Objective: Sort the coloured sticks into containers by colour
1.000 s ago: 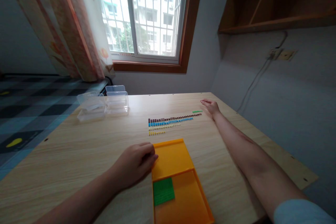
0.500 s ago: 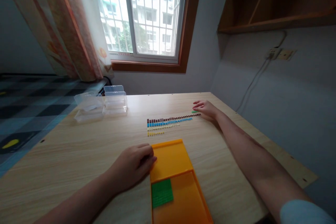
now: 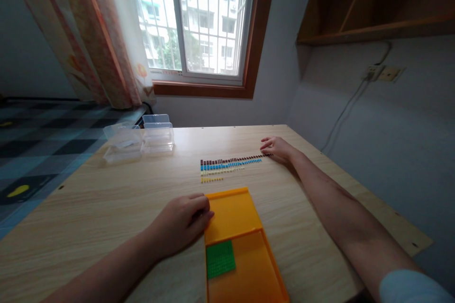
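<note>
My left hand (image 3: 188, 215) is closed on the upper left edge of a yellow-orange plastic tray (image 3: 232, 208), its thumb over the rim. A green square studded plate (image 3: 221, 259) lies in the tray's near section, against the left side. Farther off, my right hand (image 3: 277, 147) rests low over the table at the right end of several rows of tiny bricks. Its fingers are curled together, and whatever they hold is hidden. The rows are dark brown bricks (image 3: 232, 159), blue bricks (image 3: 231, 164), pale cream bricks (image 3: 225, 171) and yellow bricks (image 3: 212, 180).
Clear plastic boxes (image 3: 158, 137) with raised lids stand at the table's back left. The wooden table (image 3: 106, 208) ends near a wall on the right, where a cable (image 3: 343, 111) hangs from a socket. A wooden shelf (image 3: 377, 31) juts out above.
The small green pieces that showed under my right fingertips are no longer visible. My right fingers have lowered slightly. My left hand and the tray hold still; the view has shifted a little.
</note>
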Demonstrator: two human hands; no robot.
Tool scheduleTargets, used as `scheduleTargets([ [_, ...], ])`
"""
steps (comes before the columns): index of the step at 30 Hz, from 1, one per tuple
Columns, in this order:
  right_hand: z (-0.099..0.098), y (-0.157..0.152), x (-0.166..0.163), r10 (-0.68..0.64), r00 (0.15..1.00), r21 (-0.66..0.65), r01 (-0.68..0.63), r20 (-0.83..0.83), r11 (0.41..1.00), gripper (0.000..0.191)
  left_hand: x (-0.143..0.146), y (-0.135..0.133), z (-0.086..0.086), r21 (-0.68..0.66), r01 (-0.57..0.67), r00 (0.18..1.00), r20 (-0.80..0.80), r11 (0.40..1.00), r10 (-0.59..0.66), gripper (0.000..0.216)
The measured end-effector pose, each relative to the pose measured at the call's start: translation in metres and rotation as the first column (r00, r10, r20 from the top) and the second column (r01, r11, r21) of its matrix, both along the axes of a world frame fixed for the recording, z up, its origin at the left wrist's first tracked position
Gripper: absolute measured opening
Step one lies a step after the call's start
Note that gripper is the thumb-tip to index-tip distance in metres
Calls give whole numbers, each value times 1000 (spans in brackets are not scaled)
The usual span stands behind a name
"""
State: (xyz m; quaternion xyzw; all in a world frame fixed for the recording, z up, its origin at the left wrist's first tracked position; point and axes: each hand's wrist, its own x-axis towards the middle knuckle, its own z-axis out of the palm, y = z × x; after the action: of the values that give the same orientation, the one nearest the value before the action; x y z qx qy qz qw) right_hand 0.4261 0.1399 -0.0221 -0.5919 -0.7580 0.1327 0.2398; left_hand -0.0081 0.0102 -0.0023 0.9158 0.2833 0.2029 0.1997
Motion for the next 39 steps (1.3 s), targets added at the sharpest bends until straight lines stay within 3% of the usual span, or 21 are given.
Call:
scheduleTargets([
  [18,-4,3,-4,-30,1000,-33,31,5,999,28,1,-2,1,-2,3,1000,6,1000,-3,25],
  [25,-3,3,-8,-91,996,19,92,-17,996,28,1,-1,0,5,-2,1000,5,1000,2,25],
  [28,11,-3,-14,-95,995,72,96,-14,993,24,2,0,0,15,1,1000,7,1000,-1,24],
  [33,55,-26,-39,-33,999,194,32,5,980,3,2,-2,2,57,16,1000,-3,998,-16,23],
  [36,79,-57,-62,60,998,255,-66,30,965,8,2,-2,1,61,11,1000,-7,998,-10,24],
  [39,93,-110,-87,168,983,267,-182,77,946,8,3,-2,0,57,7,1000,-9,998,-7,24],
])
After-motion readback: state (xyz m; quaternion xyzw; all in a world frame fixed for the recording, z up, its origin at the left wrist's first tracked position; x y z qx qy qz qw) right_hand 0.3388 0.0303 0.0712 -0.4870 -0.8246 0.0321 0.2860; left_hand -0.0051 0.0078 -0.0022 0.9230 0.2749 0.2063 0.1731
